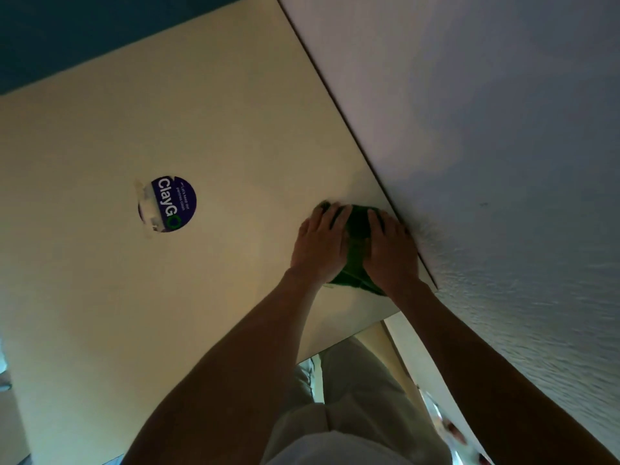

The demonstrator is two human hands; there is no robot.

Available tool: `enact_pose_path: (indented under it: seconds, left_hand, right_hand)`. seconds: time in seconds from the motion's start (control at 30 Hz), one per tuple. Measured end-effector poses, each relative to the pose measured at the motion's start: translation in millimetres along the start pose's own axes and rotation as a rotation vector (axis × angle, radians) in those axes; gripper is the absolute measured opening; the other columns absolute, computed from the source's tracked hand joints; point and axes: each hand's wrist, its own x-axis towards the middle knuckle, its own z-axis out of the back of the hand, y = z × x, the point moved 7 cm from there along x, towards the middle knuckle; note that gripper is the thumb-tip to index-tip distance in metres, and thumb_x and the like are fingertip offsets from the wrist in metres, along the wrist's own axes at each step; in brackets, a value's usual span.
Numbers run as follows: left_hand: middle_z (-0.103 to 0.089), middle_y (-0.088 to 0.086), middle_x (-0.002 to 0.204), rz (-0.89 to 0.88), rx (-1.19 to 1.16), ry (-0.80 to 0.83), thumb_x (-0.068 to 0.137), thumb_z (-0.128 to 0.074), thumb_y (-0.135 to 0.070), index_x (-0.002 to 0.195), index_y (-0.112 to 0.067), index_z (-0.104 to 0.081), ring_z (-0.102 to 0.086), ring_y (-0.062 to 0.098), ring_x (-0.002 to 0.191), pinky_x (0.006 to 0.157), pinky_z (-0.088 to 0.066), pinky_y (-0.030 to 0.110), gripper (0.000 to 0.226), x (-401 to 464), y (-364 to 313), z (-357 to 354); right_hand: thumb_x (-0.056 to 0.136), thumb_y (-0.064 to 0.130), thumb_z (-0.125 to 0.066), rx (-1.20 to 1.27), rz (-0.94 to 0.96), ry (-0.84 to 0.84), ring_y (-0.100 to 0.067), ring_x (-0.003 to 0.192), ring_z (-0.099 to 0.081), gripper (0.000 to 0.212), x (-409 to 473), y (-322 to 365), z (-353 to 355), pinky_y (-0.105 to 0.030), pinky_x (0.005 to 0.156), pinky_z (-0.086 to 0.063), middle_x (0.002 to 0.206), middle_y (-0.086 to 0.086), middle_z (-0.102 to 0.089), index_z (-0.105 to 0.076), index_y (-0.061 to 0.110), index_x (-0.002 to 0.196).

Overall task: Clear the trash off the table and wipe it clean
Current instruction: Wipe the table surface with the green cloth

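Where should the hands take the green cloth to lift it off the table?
Take the green cloth by its near edge, coming from the person's side. It lies flat, tight to the wall, under the left hand and right hand; only the near edge and middle strip show.

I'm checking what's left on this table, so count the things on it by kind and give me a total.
Green cloth: 1, under the left hand and right hand
Round purple sticker: 1, partly peeled
Hands: 2
Trash: 0 visible
Total on the table: 4
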Motion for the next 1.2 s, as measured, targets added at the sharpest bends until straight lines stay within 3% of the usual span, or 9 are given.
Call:
enact_pose_path:
  seconds: [0.17,0.27,0.37,0.6,0.67,0.77,0.9,1.07,1.2]
  left_hand:
    - [-0.036,0.007,0.154,0.101,0.073,0.047,0.095,-0.049,-0.028,0.16,-0.022,-0.013,-0.035,0.032,0.136,0.106,-0.038,0.045,0.074,-4.9,-8.0,-0.9]
    - [-0.04,0.01,0.147,0.165,0.142,0.099,0.1,-0.044,-0.035,0.156,-0.019,-0.022,-0.041,0.031,0.126,0.102,-0.04,0.044,0.062,-8.0,-5.2,-4.6]
    - [-0.044,0.01,0.137,0.175,0.174,0.081,0.101,-0.041,-0.04,0.144,-0.018,-0.04,-0.043,0.03,0.12,0.097,-0.043,0.042,0.048,-17.8,-3.5,-2.1]
    - [-0.041,0.004,0.142,0.24,-0.103,-0.001,0.095,-0.054,-0.028,0.135,-0.017,-0.048,-0.037,0.025,0.131,0.106,-0.039,0.041,0.041,-61.2,17.9,7.2]
    - [-0.051,0.003,0.133,0.319,-0.201,-0.051,0.095,-0.055,-0.026,0.132,-0.018,-0.048,-0.047,0.024,0.122,0.097,-0.045,0.039,0.038,-82.6,32.6,15.2]
    - [-0.06,0.001,0.115,0.433,-0.318,-0.147,0.095,-0.055,-0.022,0.128,-0.02,-0.049,-0.056,0.021,0.104,0.083,-0.049,0.036,0.034,-111.3,51.4,26.1]
    - [-0.062,-0.001,0.11,0.53,-0.471,-0.256,0.092,-0.056,-0.02,0.129,-0.023,-0.05,-0.057,0.018,0.1,0.083,-0.051,0.036,0.037,-156.7,76.0,34.1]
    - [-0.064,-0.003,0.103,0.595,-0.672,-0.424,0.084,-0.046,-0.03,0.118,-0.023,-0.059,-0.062,0.018,0.094,0.08,-0.052,0.033,0.037,-218.6,96.0,40.0]
    - [-0.066,-0.001,0.096,0.653,-0.808,-0.602,0.083,-0.047,-0.03,0.111,-0.02,-0.062,-0.062,0.017,0.086,0.076,-0.053,0.034,0.034,-274.3,108.8,41.1]
  right_hand:
    - [0.087,0.029,-0.069,-0.081,-0.015,0.044,-0.037,0.134,-0.044,0.08,6.5,-2.9,8.6,-0.047,0.107,-0.04,0.149,-0.018,-0.042,-0.029,0.01,0.153]
    - [0.094,0.028,-0.058,-0.142,-0.032,0.102,-0.037,0.129,-0.044,0.057,9.7,-6.6,12.7,-0.045,0.104,-0.039,0.14,-0.015,-0.05,-0.04,0.014,0.146]
    - [0.096,0.026,-0.052,-0.179,0.006,0.084,-0.032,0.118,-0.049,0.027,9.3,-5.3,22.2,-0.043,0.097,-0.041,0.122,-0.008,-0.06,-0.061,0.018,0.12]
    - [0.085,0.028,-0.064,0.144,0.197,0.067,-0.024,0.09,-0.059,0.011,4.8,1.0,24.0,-0.042,0.078,-0.051,0.09,0.0,-0.064,-0.07,0.022,0.091]
    - [0.088,0.031,-0.065,0.273,0.268,0.159,-0.021,0.079,-0.06,0.014,1.9,17.6,18.3,-0.041,0.07,-0.054,0.085,0.0,-0.061,-0.07,0.019,0.091]
    - [0.089,0.025,-0.071,0.399,0.321,0.265,-0.019,0.08,-0.062,0.014,-1.4,37.9,13.1,-0.033,0.072,-0.053,0.089,-0.002,-0.063,-0.07,0.015,0.099]
    - [0.09,0.02,-0.071,0.506,0.389,0.407,-0.016,0.085,-0.064,0.017,-14.7,78.3,7.1,-0.016,0.069,-0.046,0.093,-0.002,-0.068,-0.07,0.014,0.106]
    - [0.092,0.018,-0.068,0.512,0.429,0.461,-0.018,0.093,-0.063,0.02,-42.0,127.6,1.2,-0.023,0.075,-0.048,0.101,-0.003,-0.068,-0.069,0.014,0.112]
    - [0.097,0.014,-0.061,0.496,0.484,0.456,-0.013,0.097,-0.059,0.022,-78.2,170.4,-5.1,-0.012,0.071,-0.044,0.108,-0.002,-0.064,-0.065,0.015,0.118]
